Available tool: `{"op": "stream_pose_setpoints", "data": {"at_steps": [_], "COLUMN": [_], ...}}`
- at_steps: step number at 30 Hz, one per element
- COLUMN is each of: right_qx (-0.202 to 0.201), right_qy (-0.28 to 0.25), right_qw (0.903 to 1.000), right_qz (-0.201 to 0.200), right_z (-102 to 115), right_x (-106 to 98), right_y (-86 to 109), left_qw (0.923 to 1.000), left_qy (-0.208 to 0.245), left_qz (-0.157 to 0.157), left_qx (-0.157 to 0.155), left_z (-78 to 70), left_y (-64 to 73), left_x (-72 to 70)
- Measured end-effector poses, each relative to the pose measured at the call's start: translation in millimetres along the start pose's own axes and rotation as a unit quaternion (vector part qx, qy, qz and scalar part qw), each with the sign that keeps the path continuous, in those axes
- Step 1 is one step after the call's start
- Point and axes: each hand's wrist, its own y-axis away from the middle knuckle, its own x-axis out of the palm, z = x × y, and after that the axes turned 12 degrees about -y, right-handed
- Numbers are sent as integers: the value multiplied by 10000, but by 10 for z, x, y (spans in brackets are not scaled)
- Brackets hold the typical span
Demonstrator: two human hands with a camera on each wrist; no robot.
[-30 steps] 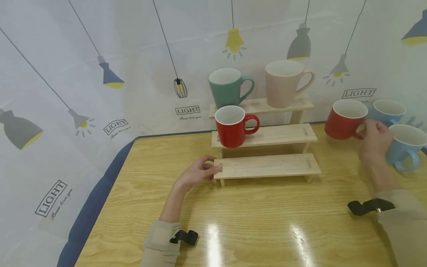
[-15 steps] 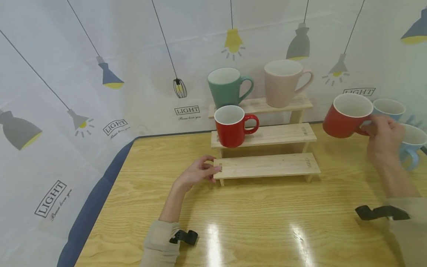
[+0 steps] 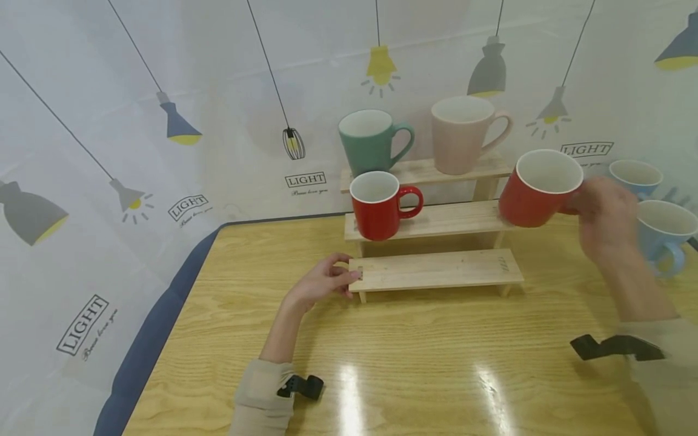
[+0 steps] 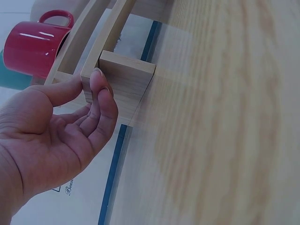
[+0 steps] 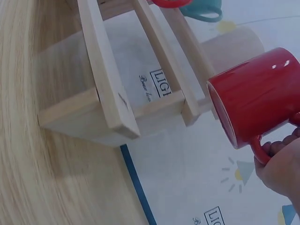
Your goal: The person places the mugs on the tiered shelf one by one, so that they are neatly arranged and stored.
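My right hand (image 3: 608, 221) grips a red mug (image 3: 537, 191) by its handle. The mug hangs in the air, overlapping the right end of the middle shelf (image 3: 452, 219) in the head view. Fingers curl through that handle (image 5: 258, 151) in the right wrist view. At the other side my left hand (image 3: 322, 281) pinches the left end of the lowest shelf (image 3: 436, 270) of a three-step wooden rack, thumb on top. Another red mug (image 3: 376, 206) stands on the middle shelf's left part. Above it, a green mug (image 3: 368, 145) and a pink mug (image 3: 460, 139) occupy the top shelf (image 3: 420, 172).
Two light blue mugs, a nearer one (image 3: 665, 227) and a farther one (image 3: 635, 172), stand on the table at the far right, behind my right hand. The wooden table (image 3: 414, 363) meets a lamp-printed backdrop (image 3: 229, 91) along a blue edge (image 3: 158, 321).
My right hand has lifted the red mug off the table's right side and carried it left toward the middle shelf. The left hand has stayed on the rack.
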Motion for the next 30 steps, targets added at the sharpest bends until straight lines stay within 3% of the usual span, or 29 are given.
{"op": "stream_pose_setpoints", "data": {"at_steps": [7, 17, 23, 30], "right_qx": [342, 943, 1265, 1581], "right_qy": [415, 995, 1200, 923], "right_qw": [9982, 9879, 9828, 9817], "right_qz": [254, 728, 611, 530], "right_z": [-147, -402, -524, -608], "right_x": [104, 200, 216, 247], "right_y": [-16, -86, -98, -128], "left_qw": [10000, 10000, 10000, 10000], "left_qy": [6, 24, 29, 27], "left_qz": [10, -3, 0, -2], "left_qx": [-34, -29, -35, -49], "left_z": [2, 20, 31, 10], "left_y": [-11, -8, -7, 6], "left_x": [4, 1, 8, 1]}}
